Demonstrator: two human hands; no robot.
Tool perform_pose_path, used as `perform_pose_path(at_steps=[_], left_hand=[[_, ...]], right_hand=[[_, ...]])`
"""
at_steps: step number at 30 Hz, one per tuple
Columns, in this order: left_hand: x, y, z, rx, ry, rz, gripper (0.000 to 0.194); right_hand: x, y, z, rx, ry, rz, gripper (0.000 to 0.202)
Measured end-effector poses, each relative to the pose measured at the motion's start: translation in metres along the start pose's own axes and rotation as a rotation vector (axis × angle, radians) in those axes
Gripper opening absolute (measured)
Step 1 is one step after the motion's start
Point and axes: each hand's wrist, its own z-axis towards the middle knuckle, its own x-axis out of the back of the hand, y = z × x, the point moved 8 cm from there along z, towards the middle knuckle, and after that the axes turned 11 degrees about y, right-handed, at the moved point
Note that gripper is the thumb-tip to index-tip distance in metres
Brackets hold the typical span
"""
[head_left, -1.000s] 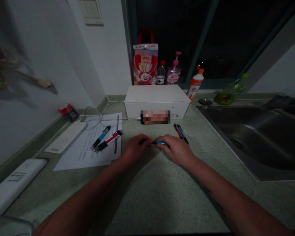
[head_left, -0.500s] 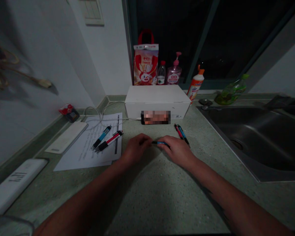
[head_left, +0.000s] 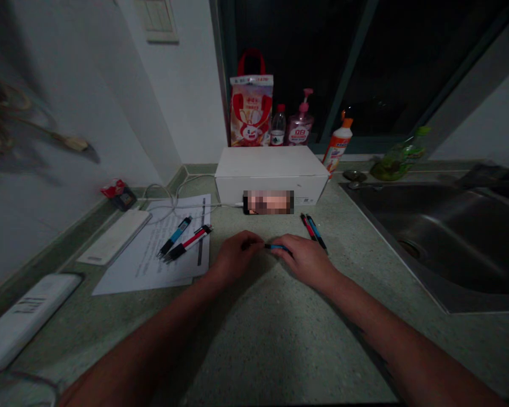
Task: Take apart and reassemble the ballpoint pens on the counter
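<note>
Between my two hands lies a blue and black pen (head_left: 275, 246), held just above the counter. My left hand (head_left: 237, 252) pinches its dark end, and my right hand (head_left: 303, 255) grips its blue barrel. The fingers partly cover both ends of it. Beyond my right hand, a red pen (head_left: 308, 226) and a blue pen (head_left: 316, 230) lie side by side on the counter. To the left of my left hand, another blue pen (head_left: 176, 236) and some red and black pens (head_left: 189, 243) rest on printed paper sheets (head_left: 152, 277).
A phone (head_left: 268, 202) on a white cable leans against a white box (head_left: 272, 169). A metal sink (head_left: 449, 237) is set into the counter at right. White flat devices (head_left: 114, 237) lie at left. Bottles (head_left: 300, 125) and a printed bag (head_left: 251, 113) stand behind the box.
The pen between my hands has shifted very slightly, with a bit more of its dark part showing by my left fingertips. Both hands stay almost in place.
</note>
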Motion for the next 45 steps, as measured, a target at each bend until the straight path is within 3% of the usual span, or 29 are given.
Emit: perform_pose_path(at_steps=[18,21,24,26,28,31,34,45], left_hand=[[0.005,0.004,-0.001,-0.007,0.036,0.021,0.008],[0.013,0.004,0.001,0.005,0.116,0.004,0.008],[0.017,0.004,0.002,0.015,0.162,-0.033,0.005],[0.011,0.006,0.0,-0.002,0.1,-0.084,0.005],[-0.003,0.009,-0.007,-0.036,-0.041,-0.15,0.008],[-0.029,0.012,-0.024,-0.044,-0.287,-0.243,0.013],[-0.042,0.014,-0.037,-0.035,-0.424,-0.287,0.017],[-0.044,0.016,-0.041,-0.006,-0.459,-0.271,0.018]], right_hand=[[0.003,0.003,0.001,-0.034,0.036,0.099,0.015],[0.011,0.016,0.004,-0.137,0.141,0.229,0.015],[0.023,0.042,0.006,-0.342,0.355,0.465,0.023],[0.026,0.055,0.006,-0.452,0.451,0.66,0.031],[0.023,0.058,0.006,-0.501,0.484,0.83,0.037],[0.015,0.05,0.006,-0.535,0.459,0.987,0.045],[0.006,0.042,0.005,-0.574,0.408,1.061,0.048],[0.006,0.038,0.006,-0.558,0.394,1.052,0.044]])
